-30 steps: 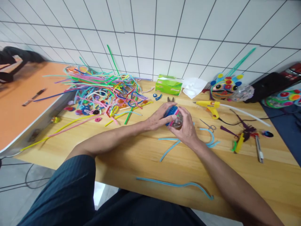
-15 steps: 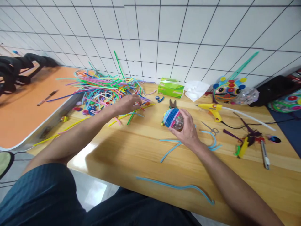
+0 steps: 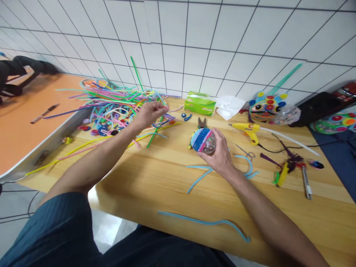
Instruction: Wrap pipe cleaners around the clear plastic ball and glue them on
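Observation:
My right hand point(image 3: 219, 154) is wrapped round a clear round object point(image 3: 204, 141) banded with blue, light blue and pink pipe cleaners, held over the table. Over the right edge of a heap of coloured pipe cleaners point(image 3: 119, 100) is my left hand point(image 3: 150, 115), its thumb and fingertips pinched together; what they hold, if anything, is too small to make out. Below it lie green and yellow pipe cleaners point(image 3: 133, 144). Light blue pipe cleaners point(image 3: 197, 181) rest beside and under my right wrist, and a long one point(image 3: 205, 222) lies near the front edge.
Behind the round object are pliers point(image 3: 202, 122) and a green tissue pack point(image 3: 199, 104). To the right lie a yellow glue gun point(image 3: 249, 129), scissors point(image 3: 249, 152), a cutter knife point(image 3: 306, 183) and a decorated bottle point(image 3: 268, 107). An orange surface point(image 3: 39, 118) stands at left.
My left hand has lifted slightly and its fingertips are now pinched over the heap. My right hand still holds the round object. The whole view has shifted slightly.

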Motion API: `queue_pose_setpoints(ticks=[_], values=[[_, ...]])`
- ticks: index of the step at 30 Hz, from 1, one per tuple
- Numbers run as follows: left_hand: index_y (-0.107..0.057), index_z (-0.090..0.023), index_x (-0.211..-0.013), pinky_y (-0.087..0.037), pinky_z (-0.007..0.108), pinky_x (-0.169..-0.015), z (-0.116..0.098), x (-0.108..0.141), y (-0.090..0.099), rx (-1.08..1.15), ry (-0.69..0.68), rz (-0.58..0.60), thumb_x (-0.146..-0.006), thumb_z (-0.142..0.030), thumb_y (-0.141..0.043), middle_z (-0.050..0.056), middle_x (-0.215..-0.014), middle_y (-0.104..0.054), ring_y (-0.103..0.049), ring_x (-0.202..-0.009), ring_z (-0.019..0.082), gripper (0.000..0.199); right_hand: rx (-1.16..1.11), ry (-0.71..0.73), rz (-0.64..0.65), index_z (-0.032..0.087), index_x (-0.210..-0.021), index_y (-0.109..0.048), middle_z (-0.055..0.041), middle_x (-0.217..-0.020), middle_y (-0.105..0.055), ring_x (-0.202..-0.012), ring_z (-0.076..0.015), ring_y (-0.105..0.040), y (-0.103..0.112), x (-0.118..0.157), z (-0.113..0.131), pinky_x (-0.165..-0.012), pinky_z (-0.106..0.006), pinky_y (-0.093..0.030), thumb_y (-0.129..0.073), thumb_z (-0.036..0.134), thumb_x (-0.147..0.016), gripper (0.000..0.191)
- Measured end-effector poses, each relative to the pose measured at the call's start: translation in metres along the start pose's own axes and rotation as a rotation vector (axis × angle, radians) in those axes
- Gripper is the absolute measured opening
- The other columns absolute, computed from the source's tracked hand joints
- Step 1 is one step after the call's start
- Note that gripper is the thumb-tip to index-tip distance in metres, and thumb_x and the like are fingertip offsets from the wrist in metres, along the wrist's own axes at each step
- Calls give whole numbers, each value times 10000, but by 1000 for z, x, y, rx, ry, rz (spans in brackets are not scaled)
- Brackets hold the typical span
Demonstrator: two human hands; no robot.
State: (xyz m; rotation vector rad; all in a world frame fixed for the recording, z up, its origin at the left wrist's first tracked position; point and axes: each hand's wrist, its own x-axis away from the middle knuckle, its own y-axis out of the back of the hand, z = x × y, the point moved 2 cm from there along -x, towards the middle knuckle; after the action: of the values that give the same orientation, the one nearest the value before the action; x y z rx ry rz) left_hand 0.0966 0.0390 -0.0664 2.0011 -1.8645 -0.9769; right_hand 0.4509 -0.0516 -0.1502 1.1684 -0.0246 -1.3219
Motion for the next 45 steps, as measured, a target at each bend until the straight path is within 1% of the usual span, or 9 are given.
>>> queue_pose_setpoints(ticks=[10,17,26,28,30,33,37,40,45], values=[[-598,-231,-879,-540,297,-684,-31,-67,36,502,72,-183,-1089,-691,-628,-10,-856,-680,-658,-801,111,507,23,28,-6,232,-1782,-246,-269,-1708,-511,-1611,-459,-522,1,1,-1,-1318,-749,-461,-888,542,-910,1127],[-570,-241,-1047,-582,383,-914,-39,-99,62,618,-5,-262,-933,-945,-654,-31,-974,-669,-573,-953,122,719,19,34,-2,234,-1783,-246,-268,-1712,-512,-1613,-458,-522,2,1,-1,-1313,-747,-472,-880,558,-915,1122],[-596,-263,-1003,-566,348,-723,-64,-74,47,506,-104,-321,-890,-968,-639,-20,-873,-674,-608,-820,130,715,20,51,-23,204,-1780,-250,-286,-1714,-502,-1613,-459,-521,5,0,-1,-1307,-727,-483,-776,690,-970,1081],[-652,-251,-925,-453,331,-572,-78,-59,45,457,-170,-372,-826,-908,-742,-54,-739,-627,-495,-611,86,671,9,34,-32,205,-1780,-249,-280,-1726,-491,-1625,-458,-508,8,-1,0,-1319,-729,-466,-732,706,-994,1050],[-716,-240,-874,-325,333,-524,-97,-38,43,328,-265,-382,-941,-720,-753,-63,-633,-575,-425,-532,89,487,-4,25,-59,211,-1775,-267,-269,-1728,-494,-1628,-457,-504,15,-3,2,-1321,-736,-456,-682,722,-1018,1003],[-716,-222,-763,-384,321,-621,-127,0,37,115,-264,-196,-1012,-462,-773,-44,-608,-540,-498,-622,126,351,-8,4,-118,241,-1740,-358,-234,-1689,-552,-1593,-438,-543,33,-10,10,-1289,-730,-490,-595,705,-1068,851],[-785,-219,-905,-472,312,-746,-151,53,15,6,-318,195,-1032,-411,-690,1,-833,-723,-655,-793,187,250,-14,-42,-207,271,-1571,-590,-176,-1540,-697,-1461,-393,-655,65,-24,30,-1224,-670,-555,-587,635,-1094,600],[-802,-251,-1018,-546,338,-869,-152,83,-13,67,-345,426,-1033,-393,-648,35,-1004,-790,-736,-967,238,211,-109,-111,-205,260,-1379,-720,-130,-1321,-803,-1257,-341,-754,79,-30,47,-1121,-577,-622,-680,576,-1061,450],[-719,-219,-870,-483,290,-693,-137,111,-60,274,-78,653,-1022,-511,-609,12,-783,-675,-619,-728,177,347,-390,-305,12,237,-1163,-797,-36,-971,-840,-864,-217,-776,74,-21,65,-821,-385,-652,-742,408,-995,246]])
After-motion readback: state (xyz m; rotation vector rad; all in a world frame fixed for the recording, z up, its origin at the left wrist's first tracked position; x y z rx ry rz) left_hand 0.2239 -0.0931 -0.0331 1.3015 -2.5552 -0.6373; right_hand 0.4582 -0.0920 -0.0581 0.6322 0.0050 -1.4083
